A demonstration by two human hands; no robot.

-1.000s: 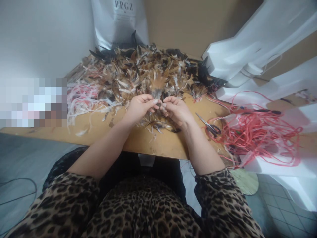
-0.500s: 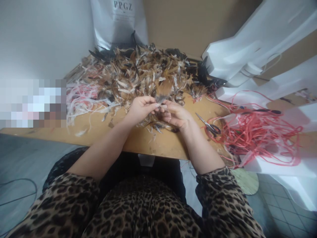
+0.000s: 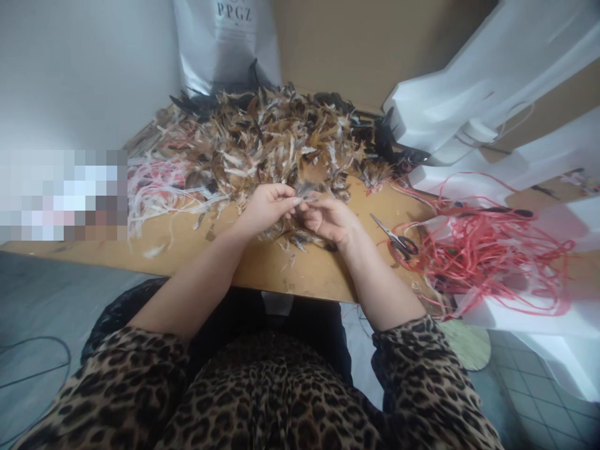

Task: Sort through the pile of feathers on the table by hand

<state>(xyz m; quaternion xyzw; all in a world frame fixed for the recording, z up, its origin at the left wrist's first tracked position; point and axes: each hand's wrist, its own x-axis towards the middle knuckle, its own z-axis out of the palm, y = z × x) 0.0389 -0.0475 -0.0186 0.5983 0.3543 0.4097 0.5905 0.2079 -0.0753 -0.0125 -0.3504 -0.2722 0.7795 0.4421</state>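
My left hand (image 3: 270,208) and my right hand (image 3: 329,217) meet over the front edge of a heap of feathers (image 3: 276,137). Between their fingertips is a brown feather (image 3: 312,178) with grey fluff at its base. Thumb and forefinger of my left hand pinch the fluffy end. The fingers of my right hand are curled and closed at the same spot, and their exact grip on the feather is partly hidden. Below the hands, small loose feathers (image 3: 300,239) lie on the wooden table (image 3: 290,275).
Scissors (image 3: 398,239) lie right of my right hand, beside a tangle of red strips (image 3: 487,250). White and pink strips (image 3: 164,187) lie at left. A white printed bag (image 3: 229,50) stands behind the heap. White sheeting (image 3: 440,94) rises at far right.
The fingers have shifted slightly at the feather's base, and the grey fluff is more spread between them. The right fingertips have moved a little. Both arms stay in nearly the same place.
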